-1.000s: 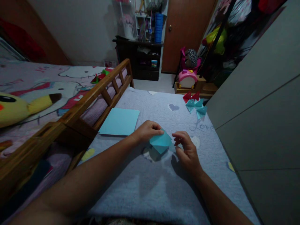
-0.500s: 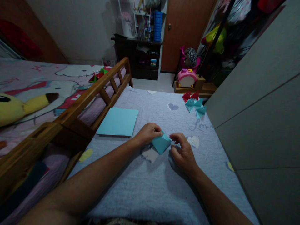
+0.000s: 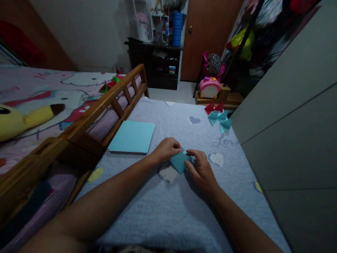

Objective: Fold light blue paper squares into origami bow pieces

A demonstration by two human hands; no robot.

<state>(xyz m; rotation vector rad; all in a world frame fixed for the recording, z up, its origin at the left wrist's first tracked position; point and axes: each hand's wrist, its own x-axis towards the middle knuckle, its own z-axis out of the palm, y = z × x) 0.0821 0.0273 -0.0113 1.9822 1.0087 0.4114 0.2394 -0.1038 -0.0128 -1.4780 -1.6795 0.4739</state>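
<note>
A small folded piece of turquoise paper (image 3: 179, 162) lies on the grey bedsheet (image 3: 168, 211) in the middle of the view. My left hand (image 3: 165, 149) pinches its upper left edge with curled fingers. From the right, my right hand (image 3: 200, 170) presses its fingertips down on the paper's right side. A stack of flat turquoise paper sheets (image 3: 132, 137) rests on the sheet to the left of my hands.
Folded red and turquoise paper shapes (image 3: 218, 115) sit at the far right of the bed. A wooden bed rail (image 3: 105, 103) runs along the left, with a yellow plush toy (image 3: 23, 119) beyond it. A grey cabinet wall (image 3: 289, 123) stands at the right.
My right hand has moved left and now presses on the folded paper's right side, which has been flattened smaller. The left hand has kept its hold.
</note>
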